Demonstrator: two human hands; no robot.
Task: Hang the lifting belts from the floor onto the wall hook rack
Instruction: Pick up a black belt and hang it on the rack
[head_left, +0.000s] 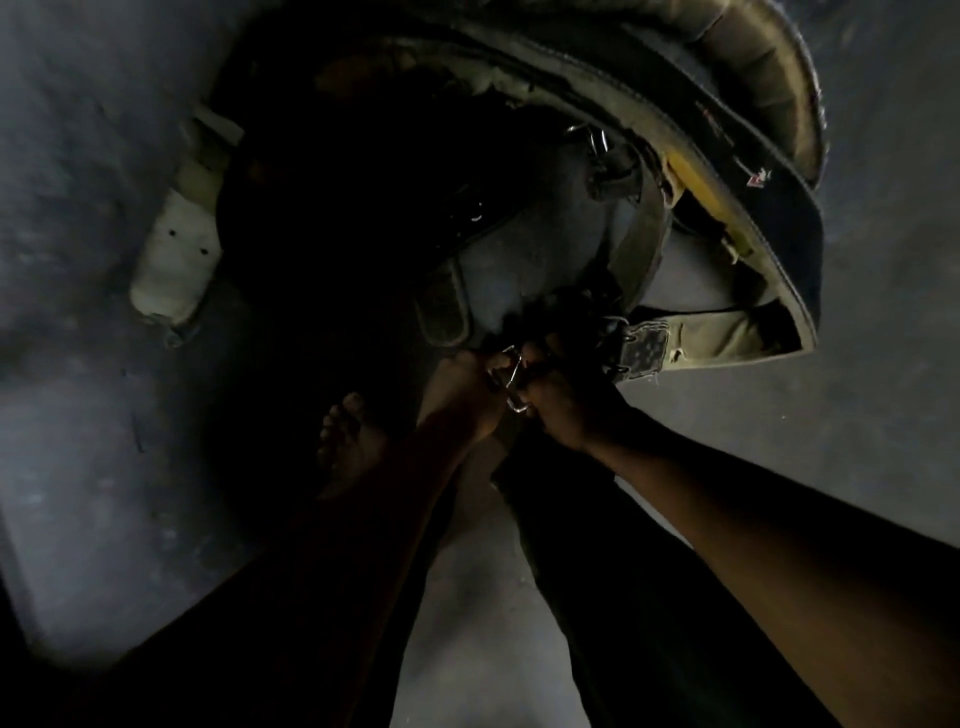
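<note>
A heap of worn lifting belts lies on the dim grey floor. The biggest, a black padded belt (748, 156) with a yellow patch, curves around the upper right. An olive belt (717, 338) ends beside my hands. A pale strap end (176, 260) sticks out at the left. My left hand (462, 395) and my right hand (566, 405) meet over a metal buckle (514, 379) at the heap's near edge, both closed on it. The middle of the heap is in deep shadow. No wall hook rack shows.
My bare left foot (348, 441) stands on the floor just left of my hands, and a dark trouser leg (597, 597) runs down below them. Bare concrete floor (857, 441) spreads to the right and the left.
</note>
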